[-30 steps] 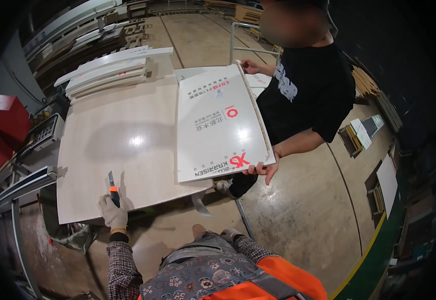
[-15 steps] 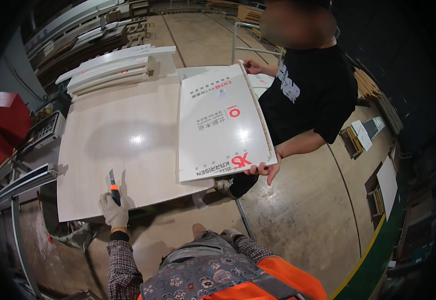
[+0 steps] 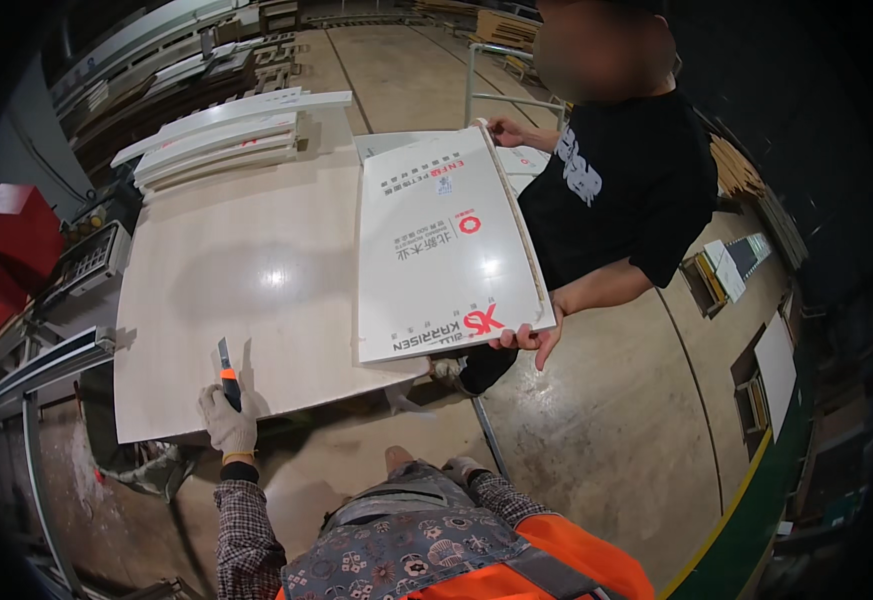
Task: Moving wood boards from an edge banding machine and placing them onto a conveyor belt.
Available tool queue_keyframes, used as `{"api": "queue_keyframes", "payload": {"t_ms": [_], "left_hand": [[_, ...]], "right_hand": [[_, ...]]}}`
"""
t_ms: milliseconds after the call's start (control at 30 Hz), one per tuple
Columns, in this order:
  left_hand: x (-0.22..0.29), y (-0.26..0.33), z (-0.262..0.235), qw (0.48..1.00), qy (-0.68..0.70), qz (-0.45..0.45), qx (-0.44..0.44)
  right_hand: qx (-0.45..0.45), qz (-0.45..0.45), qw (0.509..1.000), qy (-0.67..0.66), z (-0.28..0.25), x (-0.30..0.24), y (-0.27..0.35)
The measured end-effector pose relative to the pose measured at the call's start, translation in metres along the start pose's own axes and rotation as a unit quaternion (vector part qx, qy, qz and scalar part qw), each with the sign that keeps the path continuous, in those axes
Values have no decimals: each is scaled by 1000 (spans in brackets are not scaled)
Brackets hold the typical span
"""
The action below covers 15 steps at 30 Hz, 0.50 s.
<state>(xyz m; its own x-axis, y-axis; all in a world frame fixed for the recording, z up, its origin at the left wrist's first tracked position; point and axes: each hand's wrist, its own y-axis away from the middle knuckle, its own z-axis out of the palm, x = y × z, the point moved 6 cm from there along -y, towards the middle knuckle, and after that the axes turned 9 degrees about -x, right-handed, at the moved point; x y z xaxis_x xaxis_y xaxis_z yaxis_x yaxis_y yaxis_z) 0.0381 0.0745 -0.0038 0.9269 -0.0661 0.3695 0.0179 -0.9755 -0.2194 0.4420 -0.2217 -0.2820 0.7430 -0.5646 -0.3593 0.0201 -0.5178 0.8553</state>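
Observation:
My left hand (image 3: 227, 420), in a pale knit glove, is closed around a utility knife (image 3: 231, 388) at the table's near edge. The knife is black and orange, its blade pointing away from me over the wood-toned tabletop (image 3: 196, 345). My right hand (image 3: 463, 470), also gloved, is low beside my patterned apron; its fingers are mostly hidden. Across the table's right side lies a white printed panel (image 3: 426, 270), its right edge gripped by a co-worker's two hands (image 3: 526, 340).
The co-worker in a black shirt (image 3: 616, 200) stands at the table's right. White boards (image 3: 221, 150) are stacked on its far left. A red box-shaped object (image 3: 21, 230) and a metal rail (image 3: 46, 370) stand to the left. Wood stacks are farther back.
The co-worker's head and upper body have shifted slightly to the right. My hands, the knife and the panel stay practically where they were.

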Motion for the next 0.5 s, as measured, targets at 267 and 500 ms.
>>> {"api": "queue_keyframes", "payload": {"t_ms": [267, 500], "left_hand": [[-2, 1, 1, 1000, -4, 8, 12], [0, 1, 1, 1000, -9, 15, 14]], "right_hand": [[-4, -5, 1000, -9, 0, 0, -1], [-4, 1, 1000, -15, 2, 6, -6]]}}
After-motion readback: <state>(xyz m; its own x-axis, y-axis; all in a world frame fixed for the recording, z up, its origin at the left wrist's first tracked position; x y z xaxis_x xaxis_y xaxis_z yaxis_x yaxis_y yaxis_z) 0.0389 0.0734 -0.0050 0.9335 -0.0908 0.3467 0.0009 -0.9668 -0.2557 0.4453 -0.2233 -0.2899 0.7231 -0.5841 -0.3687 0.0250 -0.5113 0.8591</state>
